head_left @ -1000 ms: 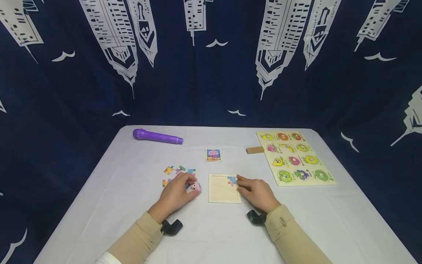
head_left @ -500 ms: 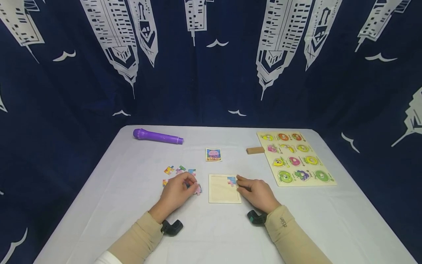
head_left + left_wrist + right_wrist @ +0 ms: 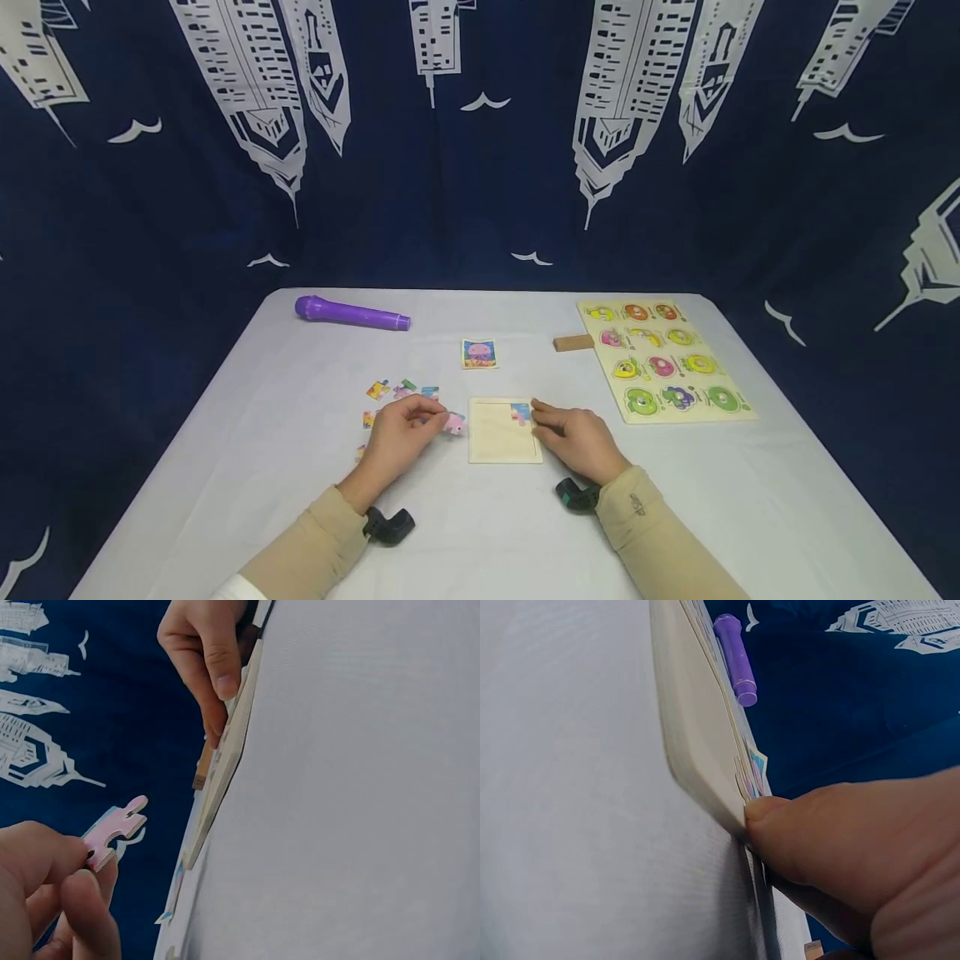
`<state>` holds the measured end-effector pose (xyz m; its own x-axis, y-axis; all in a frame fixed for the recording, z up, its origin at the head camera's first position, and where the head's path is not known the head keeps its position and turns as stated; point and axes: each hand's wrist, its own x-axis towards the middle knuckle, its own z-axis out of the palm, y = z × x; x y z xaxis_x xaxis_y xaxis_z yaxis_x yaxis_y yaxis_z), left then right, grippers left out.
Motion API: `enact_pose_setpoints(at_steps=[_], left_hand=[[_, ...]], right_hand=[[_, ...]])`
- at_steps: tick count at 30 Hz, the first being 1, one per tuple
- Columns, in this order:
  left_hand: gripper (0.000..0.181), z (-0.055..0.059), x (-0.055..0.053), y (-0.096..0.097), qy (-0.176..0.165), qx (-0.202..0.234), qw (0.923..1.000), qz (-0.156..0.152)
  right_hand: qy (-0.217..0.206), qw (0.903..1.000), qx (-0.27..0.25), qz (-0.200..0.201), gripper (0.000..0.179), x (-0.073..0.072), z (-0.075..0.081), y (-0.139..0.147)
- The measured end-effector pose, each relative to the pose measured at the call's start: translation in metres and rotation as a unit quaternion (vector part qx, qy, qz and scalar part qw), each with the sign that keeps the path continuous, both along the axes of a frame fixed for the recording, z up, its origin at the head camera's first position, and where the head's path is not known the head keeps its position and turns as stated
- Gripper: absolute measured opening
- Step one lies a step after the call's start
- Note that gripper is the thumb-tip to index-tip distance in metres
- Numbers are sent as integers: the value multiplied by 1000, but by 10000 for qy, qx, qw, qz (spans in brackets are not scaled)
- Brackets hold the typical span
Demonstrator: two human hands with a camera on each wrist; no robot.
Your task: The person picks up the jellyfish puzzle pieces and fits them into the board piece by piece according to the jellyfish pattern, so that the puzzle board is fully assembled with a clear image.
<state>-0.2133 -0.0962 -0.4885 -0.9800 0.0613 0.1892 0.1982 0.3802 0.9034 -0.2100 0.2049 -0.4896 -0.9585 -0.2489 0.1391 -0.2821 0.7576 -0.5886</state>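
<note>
My left hand [image 3: 405,429] pinches a pink jigsaw piece [image 3: 116,832] between thumb and fingertips, just left of a pale wooden puzzle tray [image 3: 502,437]. In the left wrist view the piece shows its knobs, tilted up. At the right edge of the tray, my right hand [image 3: 581,442] holds the rim, thumb towards me and fingers farther back. A blue and pink jigsaw piece [image 3: 520,412] lies in the tray's upper right corner, close to those fingers. Several loose jigsaw pieces [image 3: 378,390] lie behind and left of my left hand, partly hidden by it.
A small picture card [image 3: 479,354] lies behind the tray. Farther back on the left is a purple toy microphone [image 3: 352,313]. On the right, a fruit puzzle board [image 3: 667,362] adjoins a brown wooden block [image 3: 573,342]. A white cloth covers the table [image 3: 480,533].
My left hand has taken up the pink piece from among the loose ones and moved it slightly right, towards the tray. My right hand stays at the tray's edge. The head view shifts slightly.
</note>
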Motion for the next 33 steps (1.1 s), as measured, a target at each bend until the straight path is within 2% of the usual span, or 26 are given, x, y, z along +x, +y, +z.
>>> enact_pose_setpoints(at_steps=[3,6,10,15,18,23,29,33], left_hand=[[7,1,-2,3,-155,222,9996,-120],[14,4,-3,5,-164,304,9991,-257],[16,9,-6,11,-162,99,9994,-295],[5,13,-12,22,-322,-106,9990,-288],[4,12,-17,30,-341,-228,9986,-331],[5,12,-25,46,-235,-673,9969,-346],[4,11,-31,62,-390,-683,9955,-534],[5,6,-38,71,-266,-954,9934,-577]], right_hand=[[2,10000,-11,1,36,0,-1,1],[25,10000,10,9,36,-1,-1,0],[47,10000,36,12,35,-3,-2,0],[4,10000,22,-26,34,-2,0,0],[-46,10000,27,-32,35,0,-1,0],[-99,9999,6,-37,35,0,-1,-1],[-62,10000,45,-28,35,-1,-1,-2],[-25,10000,68,-57,35,-1,0,-1]])
